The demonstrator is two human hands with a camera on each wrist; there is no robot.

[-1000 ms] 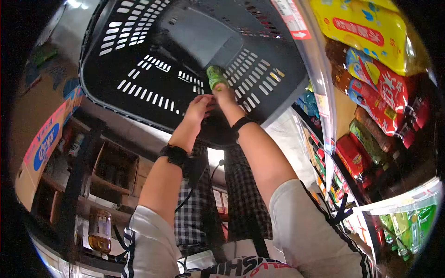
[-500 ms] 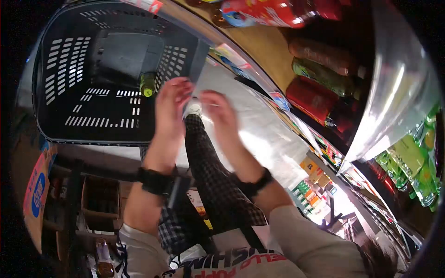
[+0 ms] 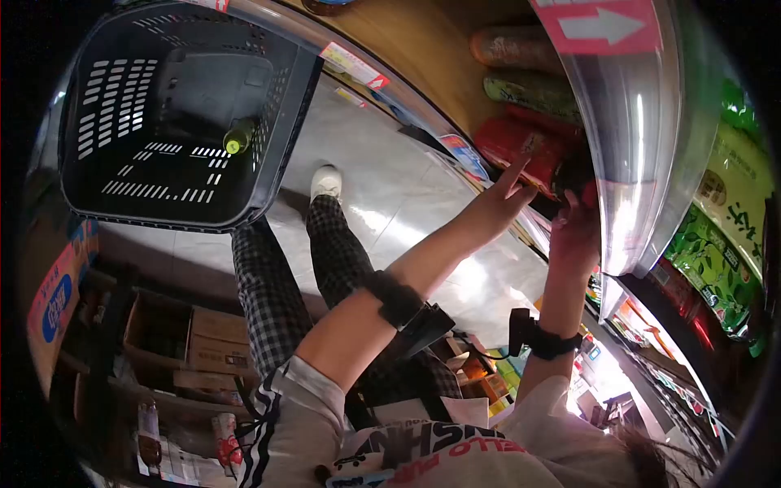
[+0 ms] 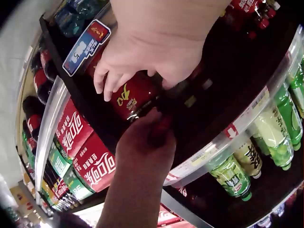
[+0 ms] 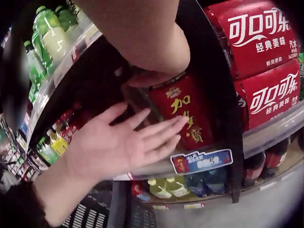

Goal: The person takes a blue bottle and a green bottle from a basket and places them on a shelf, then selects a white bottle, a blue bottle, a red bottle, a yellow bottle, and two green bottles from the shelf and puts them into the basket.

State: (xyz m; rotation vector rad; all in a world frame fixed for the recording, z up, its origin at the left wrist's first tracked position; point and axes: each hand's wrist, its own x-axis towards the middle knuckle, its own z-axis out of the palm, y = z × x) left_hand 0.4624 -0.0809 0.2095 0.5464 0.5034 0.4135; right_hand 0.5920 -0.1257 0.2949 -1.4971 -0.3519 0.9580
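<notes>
A red drink bottle [image 3: 525, 150] with yellow lettering lies in the dark shelf bay, its label plainest in the right wrist view [image 5: 183, 111]. My left hand [image 3: 508, 202] reaches it with spread fingers [image 4: 111, 85], which rest along its side. Close to the left hand, my right hand [image 3: 573, 232] curls round the bottle's dark red cap end [image 4: 161, 130]; in the right wrist view its fingers are mostly hidden behind the wrist. Far to the left, a green bottle [image 3: 238, 138] with a yellow-green cap sits inside the black basket [image 3: 268, 191].
A clear shelf rail [image 3: 630, 146] curves beside the right hand. Green drink bottles and packs [image 3: 724, 236] fill the neighbouring shelf. A green bottle [image 3: 529, 96] lies beside the red one. Red cola cartons [image 5: 263, 42] stand beyond a black divider. Cardboard boxes [image 3: 215, 337] are at lower left.
Both hands have left the basket, where the right hand held the green bottle, and moved right into the shelf. The right hand has taken hold of the red bottle's end. The view has swung right.
</notes>
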